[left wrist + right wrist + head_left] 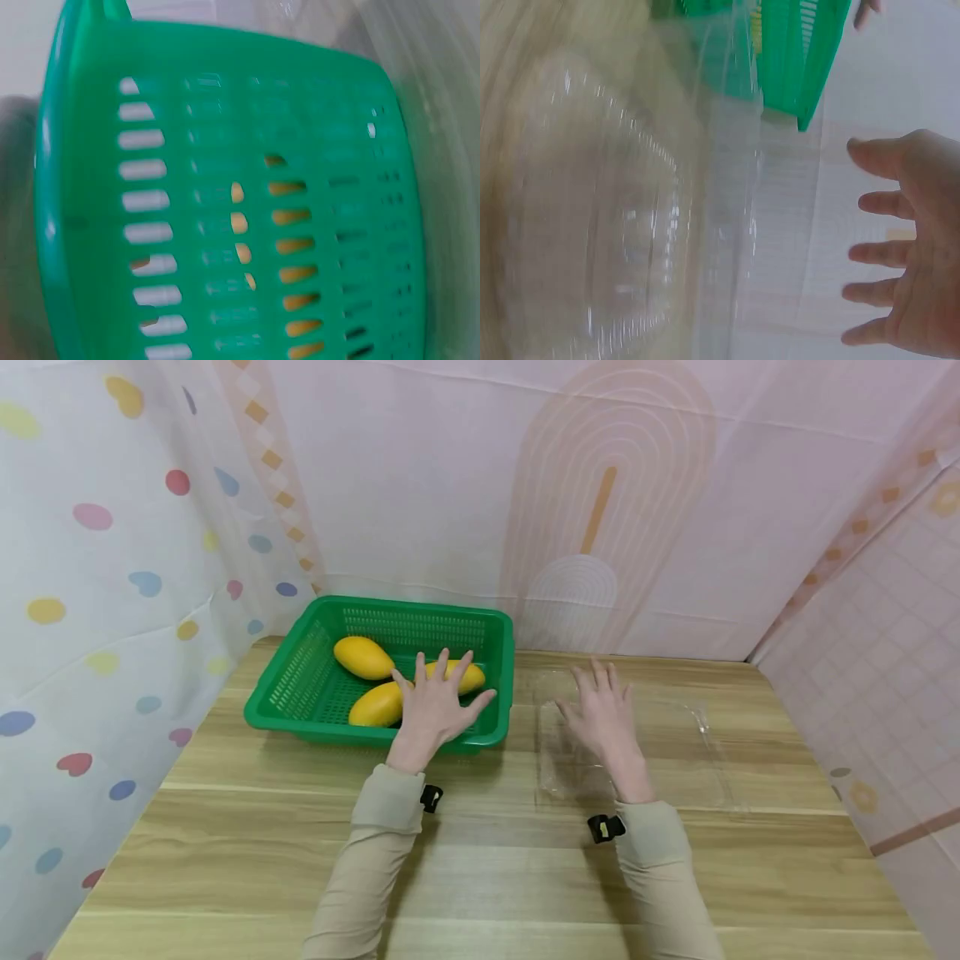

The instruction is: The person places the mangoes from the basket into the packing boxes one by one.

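Note:
A green basket (420, 607) holds three yellow mangoes, one at the left (363, 657), one in front (377, 705) and one at the right (465, 677). Over its front right part my left hand (437, 706) is held with fingers spread, partly covering two mangoes, gripping nothing. The left wrist view shows the basket's slotted wall (225, 150) up close, with yellow behind the slots. My right hand (603, 718) hovers, fingers spread, over the left part of a clear plastic container (667, 760); in the right wrist view the hand (930, 255) is apart from the container (630, 217).
The wooden table (480, 877) extends in front of the basket and container. A pale patterned curtain (420, 485) hangs behind, with a dotted cloth (112, 635) along the left and a checked one (885, 652) along the right.

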